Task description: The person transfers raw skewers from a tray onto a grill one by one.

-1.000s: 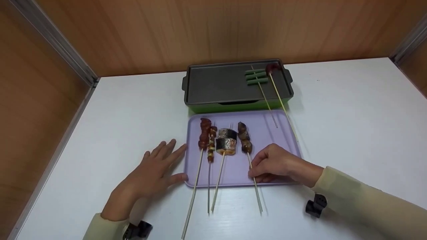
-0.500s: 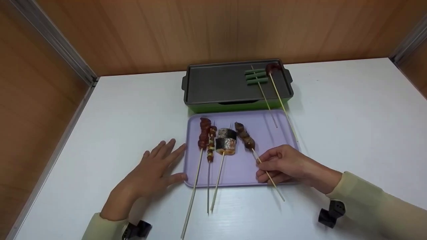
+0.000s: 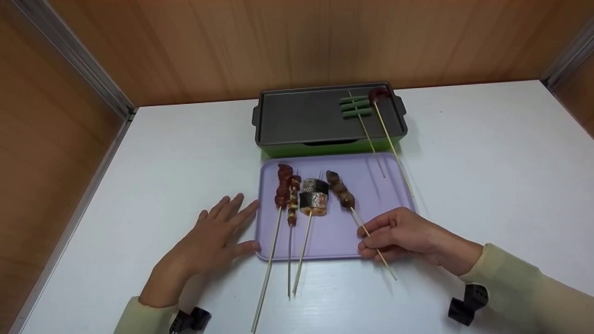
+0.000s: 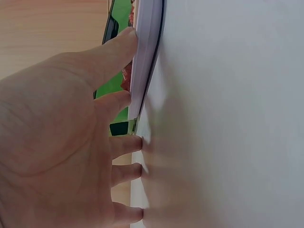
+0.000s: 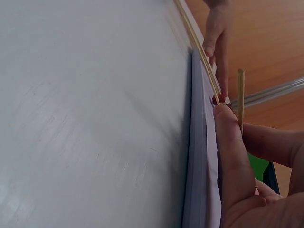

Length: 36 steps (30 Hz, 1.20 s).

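Note:
My right hand [image 3: 403, 236] is at the front right of the lilac tray [image 3: 334, 246], thumb and fingers about the thin stick of a skewer of brown meat-like chunks [image 3: 341, 189]. This skewer lies slanted on the tray, its stick end past the front edge. In the right wrist view the stick [image 5: 241, 97] passes between thumb and forefinger. My left hand [image 3: 202, 246] lies spread on the table, with thumb and forefinger at the tray's left edge. To the left on the tray lie a red meat skewer [image 3: 284, 185], a thin mixed skewer [image 3: 293, 199] and a dark-skinned chunk skewer [image 3: 314, 197].
Behind the tray stands a green grill with a black plate [image 3: 301, 116]. On its right part rest a skewer of green pieces [image 3: 356, 106] and a skewer with a dark red piece [image 3: 378, 95], sticks reaching over the tray. Wooden panels [image 3: 325, 41] border the white table.
The brown chunk skewer has turned, its stick end swinging right, then stays in place. My right hand moved right with it and lately a little nearer. The left hand has not moved.

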Motion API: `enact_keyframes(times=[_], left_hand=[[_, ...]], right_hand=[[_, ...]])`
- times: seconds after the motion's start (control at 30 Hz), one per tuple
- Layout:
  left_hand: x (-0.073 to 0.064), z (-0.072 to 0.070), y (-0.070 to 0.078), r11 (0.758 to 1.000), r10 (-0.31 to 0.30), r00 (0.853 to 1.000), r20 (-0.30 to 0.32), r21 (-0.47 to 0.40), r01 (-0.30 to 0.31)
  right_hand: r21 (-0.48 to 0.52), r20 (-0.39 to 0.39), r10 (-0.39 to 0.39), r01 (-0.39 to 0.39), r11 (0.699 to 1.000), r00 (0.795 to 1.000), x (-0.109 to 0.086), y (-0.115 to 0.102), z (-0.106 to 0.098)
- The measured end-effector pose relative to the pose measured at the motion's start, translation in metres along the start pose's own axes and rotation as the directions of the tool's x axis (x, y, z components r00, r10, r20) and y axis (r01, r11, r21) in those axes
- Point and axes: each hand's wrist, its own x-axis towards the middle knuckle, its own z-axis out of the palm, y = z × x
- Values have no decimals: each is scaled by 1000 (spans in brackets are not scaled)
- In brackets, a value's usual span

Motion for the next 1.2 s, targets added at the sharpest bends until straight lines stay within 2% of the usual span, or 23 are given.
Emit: enact_keyframes(times=[0.3, 0.77, 0.97, 1.2], left_hand=[[1, 1, -2, 1000, -16, 1000, 7, 6, 16], [1, 1, -2, 1000, -9, 1000, 4, 4, 9], [1, -1, -1, 1000, -2, 1000, 5, -3, 2], [0, 1, 0, 1000, -16, 1000, 7, -13, 16]], right_hand=[[18, 0, -39, 39, 999, 999, -5, -4, 3], [-27, 2, -112, 112, 993, 994, -14, -23, 10], [-100, -41, -160, 156, 983, 986, -4, -43, 10], [-113, -112, -186, 173, 978, 976, 16, -71, 7]])
